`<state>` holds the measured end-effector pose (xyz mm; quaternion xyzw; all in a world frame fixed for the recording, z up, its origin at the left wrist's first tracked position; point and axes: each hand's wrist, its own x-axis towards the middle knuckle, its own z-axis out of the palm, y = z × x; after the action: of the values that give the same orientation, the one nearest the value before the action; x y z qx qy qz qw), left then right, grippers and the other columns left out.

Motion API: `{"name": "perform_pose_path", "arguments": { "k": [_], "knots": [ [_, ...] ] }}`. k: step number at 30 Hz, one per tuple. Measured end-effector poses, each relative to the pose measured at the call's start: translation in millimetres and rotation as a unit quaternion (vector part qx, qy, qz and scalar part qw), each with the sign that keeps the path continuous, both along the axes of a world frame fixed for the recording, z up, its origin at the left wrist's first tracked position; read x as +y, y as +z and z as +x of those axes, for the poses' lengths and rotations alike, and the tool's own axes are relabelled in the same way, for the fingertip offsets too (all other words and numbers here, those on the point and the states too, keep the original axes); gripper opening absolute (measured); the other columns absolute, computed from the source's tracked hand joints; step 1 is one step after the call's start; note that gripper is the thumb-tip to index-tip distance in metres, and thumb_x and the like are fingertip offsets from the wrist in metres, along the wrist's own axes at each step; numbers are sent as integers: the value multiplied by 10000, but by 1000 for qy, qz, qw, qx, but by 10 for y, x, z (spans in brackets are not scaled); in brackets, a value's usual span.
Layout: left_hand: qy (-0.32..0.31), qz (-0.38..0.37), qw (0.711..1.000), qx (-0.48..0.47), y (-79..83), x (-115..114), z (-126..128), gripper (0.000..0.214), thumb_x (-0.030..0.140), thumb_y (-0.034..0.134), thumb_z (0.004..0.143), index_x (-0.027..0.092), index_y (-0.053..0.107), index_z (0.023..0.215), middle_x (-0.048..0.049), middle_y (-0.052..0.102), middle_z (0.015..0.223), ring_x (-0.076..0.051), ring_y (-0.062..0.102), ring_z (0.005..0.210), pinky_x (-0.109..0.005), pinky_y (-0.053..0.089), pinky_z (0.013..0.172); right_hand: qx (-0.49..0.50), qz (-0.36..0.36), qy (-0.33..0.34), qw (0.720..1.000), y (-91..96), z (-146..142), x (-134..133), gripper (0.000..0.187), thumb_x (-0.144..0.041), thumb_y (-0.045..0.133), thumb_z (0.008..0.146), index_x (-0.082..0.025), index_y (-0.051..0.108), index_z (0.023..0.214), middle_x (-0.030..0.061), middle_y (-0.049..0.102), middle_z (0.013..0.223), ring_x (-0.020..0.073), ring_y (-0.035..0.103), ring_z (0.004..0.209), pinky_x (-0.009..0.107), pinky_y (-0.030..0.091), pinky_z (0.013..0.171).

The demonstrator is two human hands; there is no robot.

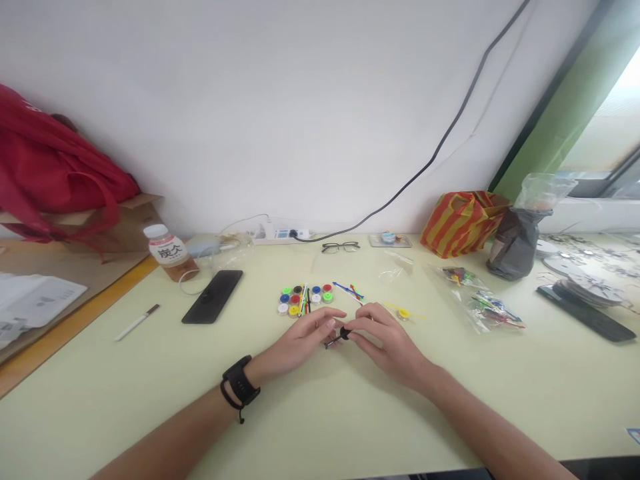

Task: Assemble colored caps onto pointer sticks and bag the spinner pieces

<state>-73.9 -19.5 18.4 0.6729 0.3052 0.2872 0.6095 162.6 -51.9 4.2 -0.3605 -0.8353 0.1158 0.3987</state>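
Between my two hands, above the table, is a small black stick-like piece (334,341) with a round black end (345,333). My right hand (387,337) pinches the round end between thumb and fingers. My left hand (300,340) is curled around the other side, its fingertips at the stick, partly hidden behind it. Just beyond the left hand lie several small round discs (283,309) in white, blue, red, green, yellow and black. Thin coloured arrow-shaped sticks (303,300) lie among them, and more arrow sticks (347,290) rest to the right. A yellow disc (403,313) with a thin yellow stick sits beyond my right hand.
To the left are a phone (213,297), a drink bottle (171,252) and a white pen (137,323). Glasses (341,247) and a power strip (280,233) stand near the wall. Plastic bags of parts (487,310), a striped bag (463,223) and another phone (587,315) lie right.
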Motion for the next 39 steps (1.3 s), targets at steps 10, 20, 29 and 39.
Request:
{"name": "perform_pose_path", "arguments": {
  "k": [10,20,29,39],
  "knots": [
    [59,-69,993,-73,-101,50,6,337,370,850,859,187,723,1111,-73,721,1057,-212,689,993,-347,547,934,25,-69,-29,997,-33,1,-57,702,-297,540,1013,-295,223,1640,48,611,997,184,576,800,349,553,779],
    [69,-81,991,-79,-110,61,-3,358,361,896,804,182,703,1046,-63,732,982,-204,713,937,-351,564,921,86,-173,-19,981,44,41,-35,573,-464,276,1097,-212,409,599,-8,414,616,134,401,564,314,377,600],
    [61,-70,994,-65,-60,28,12,355,371,886,813,172,695,1036,-69,734,954,-210,710,930,-340,556,891,111,-208,24,972,117,-65,-81,142,-374,575,998,-233,560,1001,17,632,880,153,567,748,297,496,711],
    [55,-73,994,-64,-77,28,13,333,367,865,839,177,694,1052,-75,734,997,-217,712,970,-349,558,915,65,-131,15,989,18,-22,-71,351,-323,550,1012,-275,536,1359,44,670,970,174,601,819,322,537,756]
  ]
}}
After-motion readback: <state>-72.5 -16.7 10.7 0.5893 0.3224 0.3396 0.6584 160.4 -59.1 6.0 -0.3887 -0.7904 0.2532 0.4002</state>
